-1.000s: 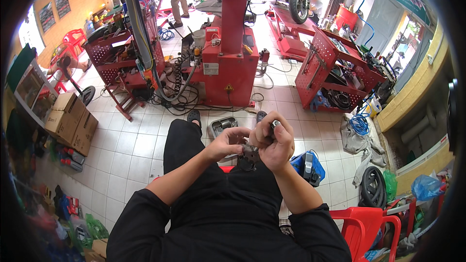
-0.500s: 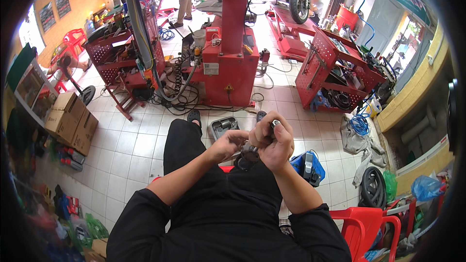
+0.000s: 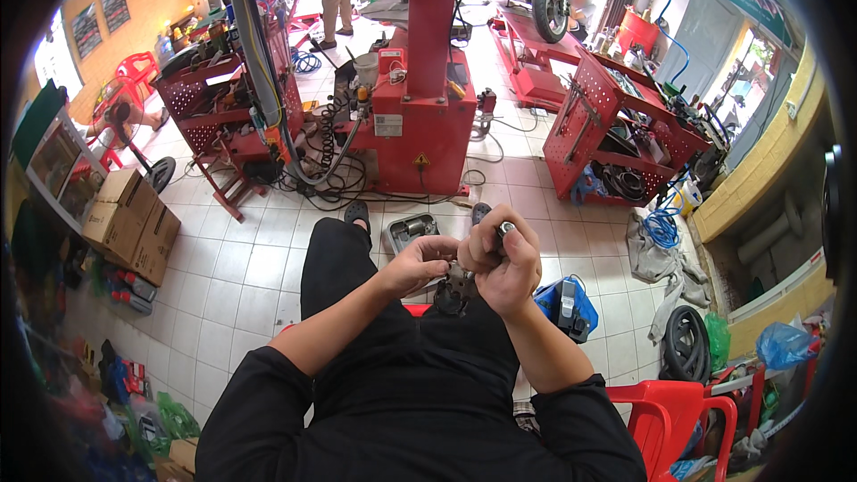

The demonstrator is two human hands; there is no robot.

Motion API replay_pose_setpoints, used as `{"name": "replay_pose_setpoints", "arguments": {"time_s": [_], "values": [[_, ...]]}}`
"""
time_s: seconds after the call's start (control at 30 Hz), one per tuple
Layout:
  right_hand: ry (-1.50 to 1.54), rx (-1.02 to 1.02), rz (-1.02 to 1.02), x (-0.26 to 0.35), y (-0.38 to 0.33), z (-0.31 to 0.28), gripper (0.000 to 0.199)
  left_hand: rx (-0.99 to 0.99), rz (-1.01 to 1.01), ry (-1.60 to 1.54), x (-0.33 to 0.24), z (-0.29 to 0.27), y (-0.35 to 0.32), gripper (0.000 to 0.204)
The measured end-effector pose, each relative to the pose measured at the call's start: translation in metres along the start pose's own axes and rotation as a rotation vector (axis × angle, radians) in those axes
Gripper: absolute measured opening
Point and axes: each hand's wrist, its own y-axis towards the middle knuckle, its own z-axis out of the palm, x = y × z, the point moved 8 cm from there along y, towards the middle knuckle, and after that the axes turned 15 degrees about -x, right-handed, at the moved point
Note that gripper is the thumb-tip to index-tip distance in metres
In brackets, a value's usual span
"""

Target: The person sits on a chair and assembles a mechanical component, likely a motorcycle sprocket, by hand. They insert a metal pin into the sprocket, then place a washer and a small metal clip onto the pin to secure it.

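Over my lap, my right hand (image 3: 505, 266) is closed around a tool with a round silver end (image 3: 506, 228), which sticks out near the thumb. Most of the tool is hidden inside the fist. My left hand (image 3: 418, 266) is bent in from the left, its fingers curled at the upper side of a dark, greasy metal part (image 3: 453, 295). That part sits between the two hands, just above my black trousers, and the fingers cover its top. Beyond the hands, on the floor between my feet, lies a grey tray (image 3: 390, 236) with a metal motor-like piece (image 3: 414, 229) in it.
A blue tray with a grey-black object (image 3: 568, 303) lies right of my knee. Ahead stands a red lift column (image 3: 420, 138) with hoses and cables at its foot. Red tool carts (image 3: 580, 129) flank it. Cardboard boxes (image 3: 134, 223) stand left, a red chair (image 3: 665, 419) lower right.
The dark metal part has turned between my hands, and my left thumb and fingers have shifted on it. My right hand stays in place. At the back, a person in green leans further left.
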Motion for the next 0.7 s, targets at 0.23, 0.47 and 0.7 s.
{"name": "replay_pose_setpoints", "arguments": {"time_s": [0.23,0.47,0.7], "values": [[-0.024,-0.011,-0.013,0.001,-0.001,0.0,0.035,0.044,-0.101,0.092,0.004,0.003,-0.002,0.082],[-0.033,0.001,-0.026,-0.001,0.001,-0.002,0.035,0.168,0.087,0.356,-0.011,0.034,-0.009,0.129],[-0.01,-0.001,0.001,-0.002,0.0,0.0,0.034,0.078,0.023,0.164,-0.005,0.01,-0.003,0.091]]}}
